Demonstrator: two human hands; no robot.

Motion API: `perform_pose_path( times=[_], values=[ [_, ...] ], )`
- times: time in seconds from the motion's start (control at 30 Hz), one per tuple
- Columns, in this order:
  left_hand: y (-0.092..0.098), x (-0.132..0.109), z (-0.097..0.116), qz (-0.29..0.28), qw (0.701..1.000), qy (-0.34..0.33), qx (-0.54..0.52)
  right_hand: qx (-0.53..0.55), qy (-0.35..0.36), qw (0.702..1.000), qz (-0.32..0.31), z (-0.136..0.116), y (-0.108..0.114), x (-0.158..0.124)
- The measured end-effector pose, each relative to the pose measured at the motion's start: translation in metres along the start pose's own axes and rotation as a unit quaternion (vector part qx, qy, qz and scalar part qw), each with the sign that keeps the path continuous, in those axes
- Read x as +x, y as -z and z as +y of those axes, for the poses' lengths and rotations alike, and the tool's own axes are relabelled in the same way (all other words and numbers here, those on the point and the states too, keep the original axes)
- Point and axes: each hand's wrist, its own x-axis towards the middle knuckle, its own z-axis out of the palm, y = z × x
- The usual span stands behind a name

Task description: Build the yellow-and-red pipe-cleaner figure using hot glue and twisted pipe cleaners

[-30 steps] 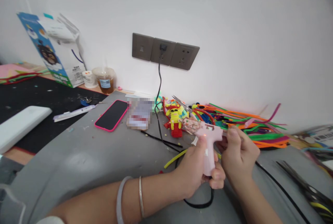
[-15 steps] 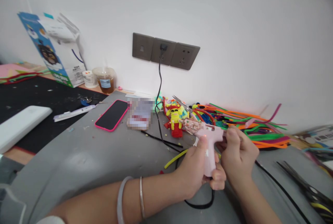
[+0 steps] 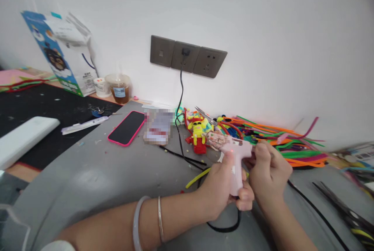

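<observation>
My left hand [image 3: 220, 190] is wrapped round the handle of a pink glue gun [image 3: 236, 157], its nozzle pointing left toward a small speckled piece [image 3: 215, 139]. A red light shows on the gun's body. My right hand [image 3: 267, 173] is closed at the back end of the gun, fingers pinched there; what they pinch is hidden. The gun's black cord [image 3: 224, 227] loops under my hands. Just beyond the nozzle stands a yellow and red pipe-cleaner figure [image 3: 198, 134].
A heap of coloured pipe cleaners [image 3: 280, 144] lies along the wall at right. A pink-cased phone [image 3: 126, 128], a blurred card, scissors [image 3: 204, 115], a drink cup [image 3: 118, 87] and a blue carton [image 3: 62, 58] stand left. A black cord runs up to wall sockets [image 3: 187, 55].
Both hands and the glue gun keep their hold and place. The view has shifted slightly, nothing else has moved.
</observation>
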Motion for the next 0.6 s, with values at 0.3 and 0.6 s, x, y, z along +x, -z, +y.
perform_pose_path(
  times=[0.3, 0.6],
  values=[
    [-0.0006, -0.0006, 0.0033, -0.007, 1.0, 0.006, -0.002, 0.01, -0.002, 1.0, 0.006, 0.0006, 0.0005, -0.0003],
    [-0.0002, 0.0002, -0.0057, -0.017, 0.999, -0.003, -0.031, 0.013, -0.002, 1.0, 0.007, 0.002, 0.0022, -0.0019]
  ],
)
